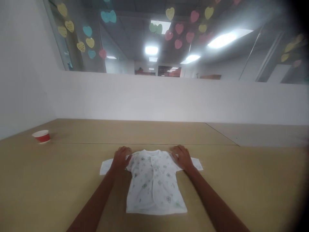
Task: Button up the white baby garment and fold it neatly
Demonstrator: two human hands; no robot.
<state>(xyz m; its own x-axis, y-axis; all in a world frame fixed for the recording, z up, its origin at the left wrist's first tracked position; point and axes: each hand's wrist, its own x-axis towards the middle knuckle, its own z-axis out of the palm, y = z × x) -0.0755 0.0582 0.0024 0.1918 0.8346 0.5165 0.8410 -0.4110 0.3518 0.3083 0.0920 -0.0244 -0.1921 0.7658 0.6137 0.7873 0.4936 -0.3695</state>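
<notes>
A shirt [156, 183] lies flat on the table [60, 183], sleeves [106, 166] outstretched. The left hand [121, 158] and right hand [182, 157] rest over them, loosely curled — whether either pinches a sleeve, one cannot tell. An uneven tug could skew or crease the shirt.

The baby shirt [159, 183] is white, scattered with small grey and green motifs. The tabletop [55, 180] is tan, the paper bowl [43, 138] white and red, the heart-shaped sticky notes [170, 13] yellow, pink, blue and green.
</notes>
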